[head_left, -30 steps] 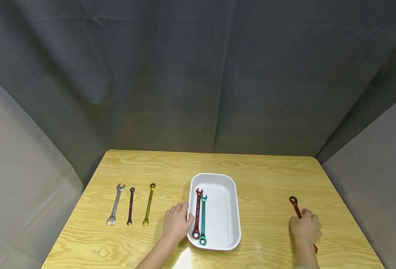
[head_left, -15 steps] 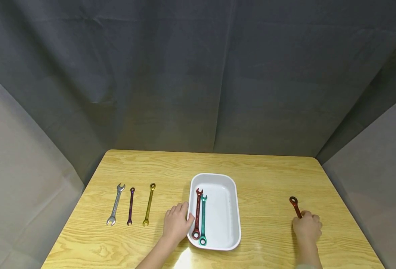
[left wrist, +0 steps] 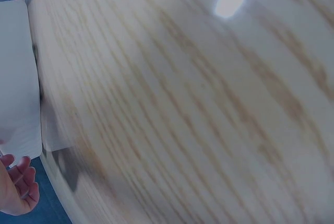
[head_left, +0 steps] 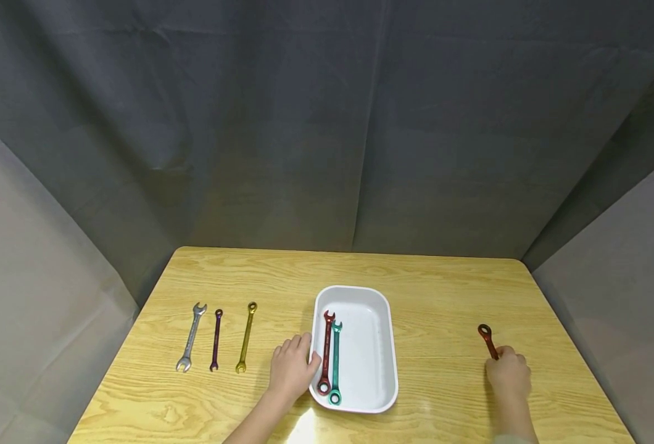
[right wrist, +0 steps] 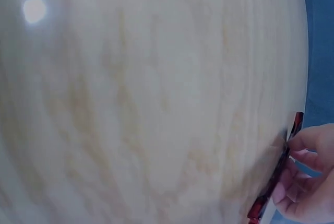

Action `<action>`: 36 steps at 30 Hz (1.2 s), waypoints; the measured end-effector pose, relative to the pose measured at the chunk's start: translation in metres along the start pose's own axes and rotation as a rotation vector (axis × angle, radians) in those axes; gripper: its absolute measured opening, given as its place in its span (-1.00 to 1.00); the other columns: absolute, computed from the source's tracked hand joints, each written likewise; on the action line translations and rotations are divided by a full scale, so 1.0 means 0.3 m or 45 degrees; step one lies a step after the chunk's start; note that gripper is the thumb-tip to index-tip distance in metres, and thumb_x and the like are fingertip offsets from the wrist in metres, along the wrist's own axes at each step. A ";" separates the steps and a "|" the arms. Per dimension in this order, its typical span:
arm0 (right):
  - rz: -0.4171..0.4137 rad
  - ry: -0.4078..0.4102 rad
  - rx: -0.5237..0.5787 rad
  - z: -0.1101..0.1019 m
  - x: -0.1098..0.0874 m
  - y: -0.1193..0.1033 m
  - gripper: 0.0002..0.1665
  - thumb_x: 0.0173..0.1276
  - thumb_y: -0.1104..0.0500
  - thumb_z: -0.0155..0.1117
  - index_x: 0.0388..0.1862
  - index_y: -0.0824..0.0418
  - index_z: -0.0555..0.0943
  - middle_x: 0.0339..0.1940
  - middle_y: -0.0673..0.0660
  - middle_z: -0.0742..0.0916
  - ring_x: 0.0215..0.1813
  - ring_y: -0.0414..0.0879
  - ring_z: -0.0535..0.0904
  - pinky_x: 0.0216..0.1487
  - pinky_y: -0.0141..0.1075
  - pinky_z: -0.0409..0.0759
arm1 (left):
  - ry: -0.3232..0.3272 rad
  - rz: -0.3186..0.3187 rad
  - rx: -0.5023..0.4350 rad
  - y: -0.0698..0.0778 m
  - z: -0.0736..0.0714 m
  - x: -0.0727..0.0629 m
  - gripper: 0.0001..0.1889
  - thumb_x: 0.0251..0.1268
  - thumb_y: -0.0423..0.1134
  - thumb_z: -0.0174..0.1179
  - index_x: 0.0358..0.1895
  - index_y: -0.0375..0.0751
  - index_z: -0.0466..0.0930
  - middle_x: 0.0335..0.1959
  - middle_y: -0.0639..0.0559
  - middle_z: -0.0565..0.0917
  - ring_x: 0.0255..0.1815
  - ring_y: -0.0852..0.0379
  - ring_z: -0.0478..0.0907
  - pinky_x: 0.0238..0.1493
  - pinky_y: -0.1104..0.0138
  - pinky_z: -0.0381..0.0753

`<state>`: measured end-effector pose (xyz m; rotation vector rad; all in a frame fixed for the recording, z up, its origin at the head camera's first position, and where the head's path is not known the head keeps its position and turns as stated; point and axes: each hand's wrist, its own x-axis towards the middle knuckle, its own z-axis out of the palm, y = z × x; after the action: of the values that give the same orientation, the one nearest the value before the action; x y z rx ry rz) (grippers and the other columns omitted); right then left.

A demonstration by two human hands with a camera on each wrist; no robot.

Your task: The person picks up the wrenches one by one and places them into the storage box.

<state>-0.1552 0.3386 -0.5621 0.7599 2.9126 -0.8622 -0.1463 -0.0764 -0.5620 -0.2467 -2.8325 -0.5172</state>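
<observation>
My right grip (head_left: 509, 374) pinches the slim red metal wrench (head_left: 490, 345) (best held level); my left grip (head_left: 292, 369) clasps the white rectangular tray (head_left: 367, 361) near nine o'clock.

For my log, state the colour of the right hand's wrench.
Dark red wrench, clearest in the head view.

White glare (head_left: 303, 428) spots the table (head_left: 438, 296); wrist views look hazy.

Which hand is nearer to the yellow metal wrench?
Left: the left hand is just right of the yellow wrench, touching the white rectangular tray; the right hand is beyond the tray, holding a red metal wrench.
</observation>
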 end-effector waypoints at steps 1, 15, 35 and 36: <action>-0.001 -0.017 -0.012 -0.003 0.006 0.004 -0.57 0.22 0.23 -0.03 0.04 0.44 0.33 -0.18 0.52 0.43 -0.11 0.50 0.36 -0.39 0.08 0.41 | 0.005 0.002 0.002 0.000 0.000 0.000 -0.63 0.14 -0.05 0.08 -0.03 -0.17 0.48 -0.30 -0.05 0.59 -0.33 0.01 0.50 -0.29 0.19 0.43; -0.111 -0.195 -0.113 -0.028 0.055 0.043 -0.53 0.18 0.19 0.09 -0.02 0.46 0.28 -0.37 0.41 0.51 -0.33 0.27 0.50 -0.50 -0.06 0.43 | 0.009 0.002 -0.010 0.000 -0.002 0.000 -0.63 0.14 -0.06 0.07 -0.03 -0.18 0.48 -0.28 -0.07 0.59 -0.33 0.00 0.50 -0.28 0.18 0.43; -0.092 -0.232 -0.174 -0.052 0.029 0.010 -0.63 0.09 0.16 0.22 -0.28 0.46 0.44 -0.51 0.30 0.60 -0.49 0.09 0.51 -0.56 -0.15 0.42 | 0.018 0.004 -0.017 0.002 0.000 0.000 -0.69 0.14 -0.07 0.07 -0.12 -0.17 0.48 -0.30 -0.06 0.59 -0.33 -0.01 0.50 -0.29 0.17 0.43; -0.096 -0.232 -0.174 -0.051 0.028 0.011 -0.63 0.08 0.16 0.22 -0.28 0.46 0.45 -0.52 0.31 0.60 -0.50 0.09 0.51 -0.57 -0.15 0.42 | 0.016 0.003 -0.018 0.002 0.001 0.000 -0.69 0.14 -0.07 0.07 -0.12 -0.17 0.48 -0.30 -0.06 0.59 -0.33 -0.01 0.50 -0.29 0.17 0.44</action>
<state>-0.1591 0.3525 -0.5519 0.5349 2.8177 -0.6884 -0.1463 -0.0758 -0.5621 -0.2485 -2.8171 -0.5371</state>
